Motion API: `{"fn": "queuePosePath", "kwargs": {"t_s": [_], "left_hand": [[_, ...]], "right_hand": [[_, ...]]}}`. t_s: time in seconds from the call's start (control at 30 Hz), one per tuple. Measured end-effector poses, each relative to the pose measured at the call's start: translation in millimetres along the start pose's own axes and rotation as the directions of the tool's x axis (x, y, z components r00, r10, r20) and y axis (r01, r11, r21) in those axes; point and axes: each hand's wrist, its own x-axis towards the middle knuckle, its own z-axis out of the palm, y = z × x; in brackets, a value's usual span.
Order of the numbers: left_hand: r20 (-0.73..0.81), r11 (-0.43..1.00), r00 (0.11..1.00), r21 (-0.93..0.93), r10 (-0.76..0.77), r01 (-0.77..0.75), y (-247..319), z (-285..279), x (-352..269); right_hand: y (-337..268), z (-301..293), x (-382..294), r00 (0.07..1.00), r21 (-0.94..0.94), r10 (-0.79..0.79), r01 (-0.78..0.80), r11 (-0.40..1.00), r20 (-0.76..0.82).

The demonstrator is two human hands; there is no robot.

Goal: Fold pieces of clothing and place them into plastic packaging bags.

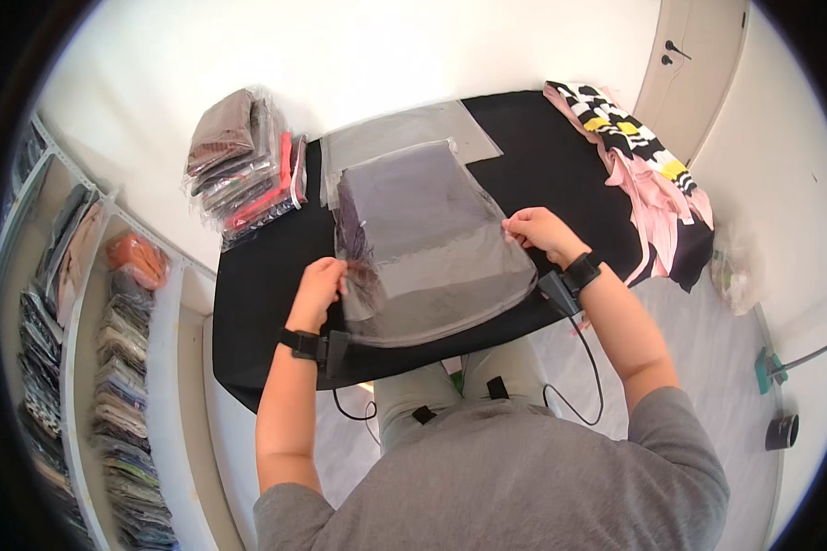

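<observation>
A clear plastic bag (448,275) lies on the black-covered table in front of me, with a folded dark purple-grey garment (413,200) inside its far part. My left hand (320,286) pinches the bag's left edge between thumb and fingers. On the opposite side, my right hand (541,234) pinches the right edge. The near part of the bag looks flat and see-through. Beyond it, partly beneath, flat clear plastic bags (420,124) rest on the table.
Bagged folded clothes (238,165) are stacked at the table's back left. A pink garment (644,200) and a black, white and yellow patterned one (620,134) lie at the right. Shelves (76,365) with bagged clothes stand left; a door (696,69) is at the back right.
</observation>
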Motion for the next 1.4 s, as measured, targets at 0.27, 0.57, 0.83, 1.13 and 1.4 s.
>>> {"fn": "queuePosePath", "kwargs": {"t_s": [0.27,0.57,0.83,1.13,1.4], "left_hand": [[0.127,0.992,0.992,0.125,-0.016,0.000,-16,-26,-74],[0.437,0.356,0.645,0.576,0.627,-0.736,-2,-16,-84],[0.386,0.548,0.698,0.436,0.603,-0.714,-16,-19,-91],[0.103,0.581,0.668,0.408,0.737,-0.704,-30,-4,-106],[-0.216,0.890,0.864,0.079,0.454,-0.448,-28,25,-102]], "right_hand": [[14,-12,-71,0.980,-0.180,-0.123,0.151,0.972,0.158],[11,12,-78,0.660,-0.599,-0.681,0.697,0.395,0.317],[27,2,-74,0.795,-0.436,-0.531,0.606,0.665,0.295],[35,20,-86,0.812,-0.218,-0.582,0.576,0.788,0.044],[31,37,-91,0.891,-0.131,-0.365,0.342,0.931,-0.271]]}}
